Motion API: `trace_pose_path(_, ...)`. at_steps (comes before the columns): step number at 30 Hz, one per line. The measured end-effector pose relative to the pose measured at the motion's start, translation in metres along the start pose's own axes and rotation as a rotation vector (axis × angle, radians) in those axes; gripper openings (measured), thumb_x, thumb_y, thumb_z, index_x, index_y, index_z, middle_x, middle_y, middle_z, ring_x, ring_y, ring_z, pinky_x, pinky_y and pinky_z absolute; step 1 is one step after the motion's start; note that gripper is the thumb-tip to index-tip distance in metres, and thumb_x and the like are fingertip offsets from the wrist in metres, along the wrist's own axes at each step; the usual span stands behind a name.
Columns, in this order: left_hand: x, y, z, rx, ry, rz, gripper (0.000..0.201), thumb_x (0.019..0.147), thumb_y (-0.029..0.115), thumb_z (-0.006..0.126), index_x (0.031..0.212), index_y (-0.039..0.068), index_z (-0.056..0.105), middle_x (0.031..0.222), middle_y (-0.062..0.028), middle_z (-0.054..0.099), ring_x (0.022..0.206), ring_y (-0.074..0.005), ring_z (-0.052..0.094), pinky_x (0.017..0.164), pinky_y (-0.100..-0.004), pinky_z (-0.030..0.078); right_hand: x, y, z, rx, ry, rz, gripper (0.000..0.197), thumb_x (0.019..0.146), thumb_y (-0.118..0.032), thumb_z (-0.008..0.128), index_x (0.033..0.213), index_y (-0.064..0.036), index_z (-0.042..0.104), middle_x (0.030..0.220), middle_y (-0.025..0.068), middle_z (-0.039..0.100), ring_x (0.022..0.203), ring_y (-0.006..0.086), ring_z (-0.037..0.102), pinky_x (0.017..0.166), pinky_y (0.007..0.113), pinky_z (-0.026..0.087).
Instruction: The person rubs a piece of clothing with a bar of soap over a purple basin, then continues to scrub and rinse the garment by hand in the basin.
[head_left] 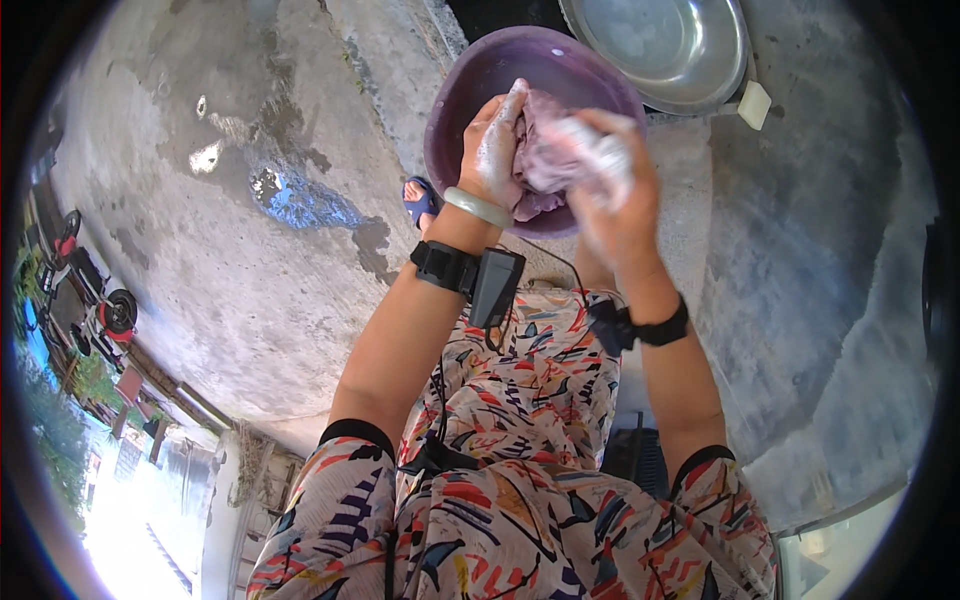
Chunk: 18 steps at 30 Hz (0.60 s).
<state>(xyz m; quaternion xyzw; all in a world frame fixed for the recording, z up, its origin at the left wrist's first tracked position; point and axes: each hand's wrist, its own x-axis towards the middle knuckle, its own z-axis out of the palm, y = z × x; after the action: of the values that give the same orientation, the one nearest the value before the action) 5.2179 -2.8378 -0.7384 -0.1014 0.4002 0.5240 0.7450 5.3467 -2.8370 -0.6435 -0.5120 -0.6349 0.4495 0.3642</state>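
Note:
A purple plastic basin stands on the concrete ground in front of me. Over it I hold a soapy lilac cloth bunched between both hands. My left hand, covered in suds, grips the cloth's left side; a pale green bangle and a black wrist strap sit on that wrist. My right hand is closed on the cloth's right side and looks blurred. Part of the cloth hangs down into the basin.
A shiny metal basin sits just beyond the purple one, with a pale soap bar beside it. A foot in a blue sandal shows left of the basin. A puddle lies on wet concrete; a motorbike stands far left.

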Motion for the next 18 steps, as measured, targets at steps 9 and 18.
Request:
trace_pose_path(9, 0.012, -0.040, -0.002, 0.572, -0.031, 0.395, 0.016, 0.095, 0.011, 0.054, 0.106, 0.001, 0.062, 0.093, -0.0074, 0.066, 0.084, -0.0155, 0.064, 0.074, -0.0288, 0.053, 0.016, 0.056, 0.026, -0.378, 0.189, 0.210, 0.022, 0.077, -0.013, 0.079, 0.089, -0.0037, 0.064, 0.096, 0.0154, 0.068, 0.079, 0.0249, 0.065, 0.072, 0.036, 0.052)
trace_pose_path(18, 0.007, -0.036, -0.001, 0.354, -0.028, 0.195, 0.030, 0.103, 0.020, 0.044, 0.122, 0.002, 0.057, 0.114, -0.0084, 0.063, 0.103, -0.0172, 0.061, 0.087, -0.0307, 0.052, 0.026, 0.058, 0.031, -0.276, 0.110, 0.331, 0.024, 0.081, -0.024, 0.074, 0.087, -0.0044, 0.062, 0.084, 0.0156, 0.067, 0.075, 0.0297, 0.065, 0.068, 0.040, 0.051)
